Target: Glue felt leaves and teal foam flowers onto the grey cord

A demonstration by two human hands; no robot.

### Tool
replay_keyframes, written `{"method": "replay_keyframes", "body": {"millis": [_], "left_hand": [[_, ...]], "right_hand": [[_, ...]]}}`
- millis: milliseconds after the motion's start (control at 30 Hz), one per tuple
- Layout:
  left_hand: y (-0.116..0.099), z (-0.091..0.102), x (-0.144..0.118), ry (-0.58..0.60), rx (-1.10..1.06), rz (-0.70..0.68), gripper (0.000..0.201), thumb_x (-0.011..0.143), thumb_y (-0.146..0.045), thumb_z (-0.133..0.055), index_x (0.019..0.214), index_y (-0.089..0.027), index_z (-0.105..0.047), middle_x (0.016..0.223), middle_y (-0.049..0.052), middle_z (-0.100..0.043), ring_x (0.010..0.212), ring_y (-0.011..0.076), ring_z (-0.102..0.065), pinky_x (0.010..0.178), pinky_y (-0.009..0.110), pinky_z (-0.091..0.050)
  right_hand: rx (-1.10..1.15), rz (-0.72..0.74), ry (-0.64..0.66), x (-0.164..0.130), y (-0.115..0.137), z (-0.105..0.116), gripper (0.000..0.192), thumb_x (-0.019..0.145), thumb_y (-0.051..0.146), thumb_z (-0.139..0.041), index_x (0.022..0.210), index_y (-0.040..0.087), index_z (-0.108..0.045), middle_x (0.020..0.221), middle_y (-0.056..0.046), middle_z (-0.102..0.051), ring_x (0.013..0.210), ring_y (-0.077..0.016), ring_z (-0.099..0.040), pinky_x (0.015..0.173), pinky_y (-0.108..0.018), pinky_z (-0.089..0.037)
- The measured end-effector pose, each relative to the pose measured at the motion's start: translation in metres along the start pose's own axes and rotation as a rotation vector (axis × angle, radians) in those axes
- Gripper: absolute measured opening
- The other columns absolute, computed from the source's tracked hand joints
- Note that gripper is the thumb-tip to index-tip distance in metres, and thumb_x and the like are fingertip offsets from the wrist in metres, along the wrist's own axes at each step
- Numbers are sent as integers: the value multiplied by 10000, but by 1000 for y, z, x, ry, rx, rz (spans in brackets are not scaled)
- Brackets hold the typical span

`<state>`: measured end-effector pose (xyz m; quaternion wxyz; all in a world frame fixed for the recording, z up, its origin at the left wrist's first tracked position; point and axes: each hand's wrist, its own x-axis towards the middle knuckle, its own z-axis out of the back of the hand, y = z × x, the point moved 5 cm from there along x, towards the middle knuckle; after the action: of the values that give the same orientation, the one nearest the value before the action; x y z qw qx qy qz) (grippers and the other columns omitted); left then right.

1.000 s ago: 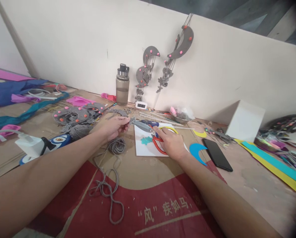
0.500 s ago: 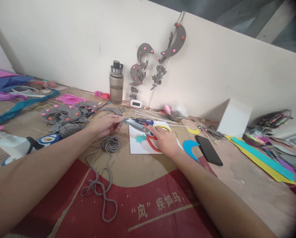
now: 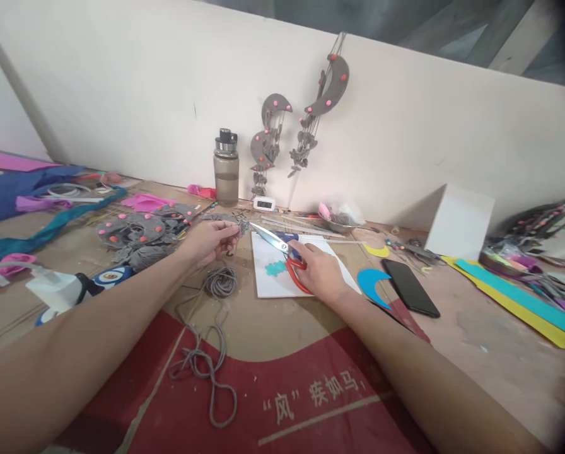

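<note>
Pinched in the fingertips of my left hand is a small grey felt-like piece; its outline is too small to make out. My right hand grips red-handled scissors, whose blade tips point left at that piece. Beneath the scissors lies a white sheet with a turquoise cut-out on it. A blue glue gun is partly hidden behind the scissors. Below my left hand sits a coil of grey cord, its loose end looping over the red print on the cardboard.
A dark phone and a blue crescent lie to the right. Grey crescents with pink and orange dots are piled at left, near a white plug adapter. A water bottle stands against the wall, beside hanging crescent strands.
The view has shifted, moving everything slightly right and down. The scissors' blades have closed more, and their tips now sit just right of the grey piece. Both hands keep their holds.
</note>
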<state>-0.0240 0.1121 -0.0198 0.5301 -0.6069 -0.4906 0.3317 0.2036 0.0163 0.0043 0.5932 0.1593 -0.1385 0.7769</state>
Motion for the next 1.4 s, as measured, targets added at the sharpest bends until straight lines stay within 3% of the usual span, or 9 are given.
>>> {"method": "replay_keyframes", "body": {"millis": [167, 367, 500, 700, 800, 967, 1067, 1200, 1400], "left_hand": [[-9, 6, 0, -95, -86, -54, 225, 636, -269, -751, 693, -123, -589, 640, 3, -559, 547, 71, -511, 483, 183, -390], [-30, 19, 0, -251, -135, -201, 230, 601, -235, -764, 686, -137, -575, 641, -18, -559, 552, 63, -508, 491, 184, -381], [-41, 20, -2, -254, -129, -232, 221, 618, -256, -758, 731, -142, -606, 732, 3, -622, 568, 58, -525, 505, 184, -391], [-44, 3, -9, -172, -123, -194, 221, 643, -280, -753, 736, -129, -622, 718, 12, -618, 561, 56, -511, 517, 181, -399], [-43, -6, -11, -116, -118, -166, 216, 661, -289, -747, 721, -125, -619, 702, 11, -607, 558, 54, -500, 518, 176, -389], [-33, -10, -11, -100, -128, -113, 207, 650, -281, -749, 687, -125, -619, 679, 10, -598, 537, 55, -483, 500, 186, -366], [-24, -12, -11, -104, -92, -68, 217, 641, -291, -749, 671, -121, -616, 665, 15, -591, 530, 60, -480, 491, 193, -351], [-13, -13, -10, -130, -29, -59, 234, 632, -312, -744, 672, -117, -620, 667, 25, -595, 518, 61, -459, 472, 197, -325], [-4, -8, -9, -176, 44, -52, 234, 624, -324, -732, 649, -118, -623, 605, 15, -561, 501, 69, -445, 458, 198, -316]], "right_hand": [[133, 47, 18, 0, 11, 4, 406, 824, 328, -514, 1230, 307, -520, 1119, -19, -663, 915, -205, -632, 699, -261, -434], [263, 191, 220, -3, 33, 11, 298, 811, 333, -546, 1101, 284, -597, 928, -17, -710, 803, -180, -642, 671, -239, -406], [289, 275, 346, -10, 51, 21, 267, 799, 321, -565, 1052, 271, -634, 888, -24, -703, 778, -174, -630, 651, -234, -390], [359, 402, 524, -24, 70, 38, 423, 719, 289, -657, 1140, 303, -615, 955, -10, -692, 850, -175, -616, 680, -231, -398], [383, 258, 469, -17, 59, 47, 240, 799, 355, -579, 1006, 285, -677, 864, -2, -701, 760, -158, -610, 643, -235, -391], [324, -148, 69, 10, 6, 42, 308, 900, 360, -406, 872, 201, -668, 823, -34, -691, 722, -146, -594, 633, -241, -385], [224, -317, 117, 20, -19, 11, 328, 866, 432, -470, 913, 163, -652, 900, -84, -693, 802, -177, -615, 658, -250, -401], [171, -347, 253, 33, -25, -22, 428, 868, 488, -439, 930, 122, -653, 965, -134, -684, 880, -198, -625, 703, -257, -410], [180, -389, 322, 55, -27, -35, 274, 751, 361, -576, 881, 136, -660, 870, -121, -707, 744, -211, -649, 567, -249, -395]]}}
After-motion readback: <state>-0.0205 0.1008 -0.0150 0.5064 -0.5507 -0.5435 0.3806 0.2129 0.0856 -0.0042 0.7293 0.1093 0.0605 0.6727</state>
